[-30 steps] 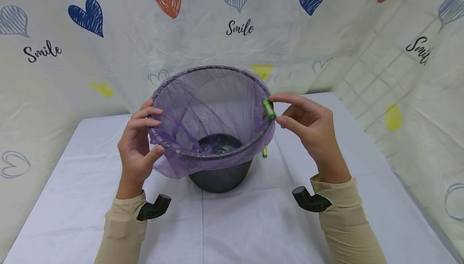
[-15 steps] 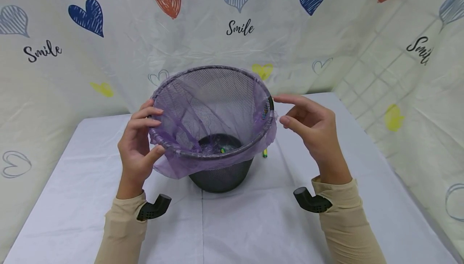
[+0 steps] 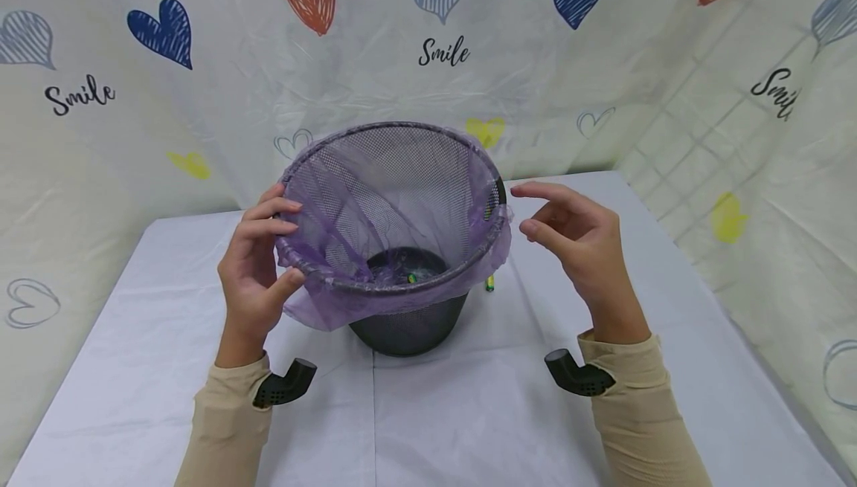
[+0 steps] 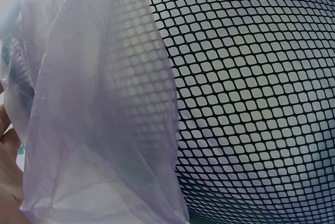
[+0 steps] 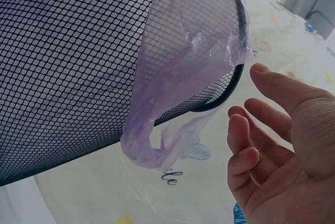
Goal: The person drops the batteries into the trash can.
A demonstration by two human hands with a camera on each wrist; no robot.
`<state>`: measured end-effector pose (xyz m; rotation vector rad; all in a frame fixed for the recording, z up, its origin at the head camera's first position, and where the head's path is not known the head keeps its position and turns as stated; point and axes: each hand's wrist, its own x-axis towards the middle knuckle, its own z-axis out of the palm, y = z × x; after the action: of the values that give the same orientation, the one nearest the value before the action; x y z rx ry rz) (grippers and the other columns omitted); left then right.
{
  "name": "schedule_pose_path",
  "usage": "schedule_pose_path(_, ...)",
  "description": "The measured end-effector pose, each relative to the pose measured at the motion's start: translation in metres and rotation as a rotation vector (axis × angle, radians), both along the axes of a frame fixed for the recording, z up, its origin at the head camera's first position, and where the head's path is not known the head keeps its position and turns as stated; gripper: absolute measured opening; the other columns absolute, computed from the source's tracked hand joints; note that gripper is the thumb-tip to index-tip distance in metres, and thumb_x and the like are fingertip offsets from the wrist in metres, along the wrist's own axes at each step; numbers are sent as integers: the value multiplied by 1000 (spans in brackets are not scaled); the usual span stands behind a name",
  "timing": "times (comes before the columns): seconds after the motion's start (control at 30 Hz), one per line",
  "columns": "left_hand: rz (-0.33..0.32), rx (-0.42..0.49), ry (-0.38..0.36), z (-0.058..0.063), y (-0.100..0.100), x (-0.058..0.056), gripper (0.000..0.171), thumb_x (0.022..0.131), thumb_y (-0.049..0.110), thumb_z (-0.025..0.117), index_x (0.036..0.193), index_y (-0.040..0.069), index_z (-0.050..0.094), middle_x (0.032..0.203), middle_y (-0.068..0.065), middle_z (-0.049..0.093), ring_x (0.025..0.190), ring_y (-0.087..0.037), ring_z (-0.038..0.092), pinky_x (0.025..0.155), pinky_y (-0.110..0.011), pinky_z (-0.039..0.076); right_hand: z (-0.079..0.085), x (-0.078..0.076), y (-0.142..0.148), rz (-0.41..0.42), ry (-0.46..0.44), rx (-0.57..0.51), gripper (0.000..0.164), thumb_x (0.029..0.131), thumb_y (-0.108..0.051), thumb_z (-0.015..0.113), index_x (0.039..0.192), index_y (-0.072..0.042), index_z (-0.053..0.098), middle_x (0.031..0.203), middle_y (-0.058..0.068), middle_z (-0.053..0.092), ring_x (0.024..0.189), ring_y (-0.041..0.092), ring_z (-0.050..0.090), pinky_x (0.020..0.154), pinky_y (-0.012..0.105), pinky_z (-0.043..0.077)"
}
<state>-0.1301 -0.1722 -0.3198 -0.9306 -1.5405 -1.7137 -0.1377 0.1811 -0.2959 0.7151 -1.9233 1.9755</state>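
Observation:
A black mesh wastebasket (image 3: 406, 334) stands on the table, tilted toward me. A thin purple bin bag (image 3: 328, 307) lines it and folds over the rim. My left hand (image 3: 249, 271) grips the left rim, fingers over the edge and thumb at the front. To the right of the rim, my right hand (image 3: 579, 238) holds nothing, thumb and forefinger apart. In the right wrist view, the bag's loose fold (image 5: 152, 130) hangs beside that hand, and part of the rim shows bare. A small green-and-yellow battery (image 3: 411, 278) lies at the basket's bottom.
Another green-and-yellow battery (image 3: 490, 283) lies on the white-covered table (image 3: 469, 427), right of the basket and partly hidden by it. A curtain (image 3: 375, 78) printed with hearts hangs behind the table. Mesh and bag fill most of the left wrist view.
My right hand has let go of a battery at the right rim and drawn slightly away to the right. A battery now shows more clearly at the basket's bottom. The left hand has stayed put.

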Motion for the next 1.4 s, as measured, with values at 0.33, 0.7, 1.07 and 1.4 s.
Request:
schedule_pose_path(0.33, -19, 14, 24, 0, 2, -4, 50, 71, 27, 77, 97, -10, 56, 114, -18, 57, 130, -39, 33, 113, -50, 23, -15, -6, 12, -17, -62, 31, 38, 76, 13, 63, 113, 10, 57, 108, 10, 65, 67, 19, 57, 65, 20, 53)
schedule_pose_path(0.7, -20, 25, 25, -2, 2, -4, 50, 71, 27, 78, 97, -10, 56, 114, -19, 56, 130, -39, 33, 113, -50, 24, -34, -11, 29, -109, -135, 232, 37, 79, 1, 67, 115, -4, 61, 112, 9, 63, 71, 19, 57, 59, 20, 50)
schedule_pose_path(1.07, -16, 11, 34, -4, -1, -3, 50, 72, 27, 77, 97, -11, 56, 115, -21, 56, 130, -41, 33, 113, -49, 25, -46, -7, 36, -102, -183, 308, 39, 79, 0, 66, 117, -1, 59, 113, 8, 62, 73, 13, 58, 59, 18, 50)
schedule_pose_path(1.4, -14, 1, 47, -2, -1, -2, 49, 73, 27, 77, 96, -11, 56, 114, -21, 56, 129, -41, 34, 113, -49, 25, -50, -8, 33, -63, -228, 365, 40, 80, -4, 67, 119, -2, 58, 110, -2, 63, 71, 14, 58, 58, 20, 49)
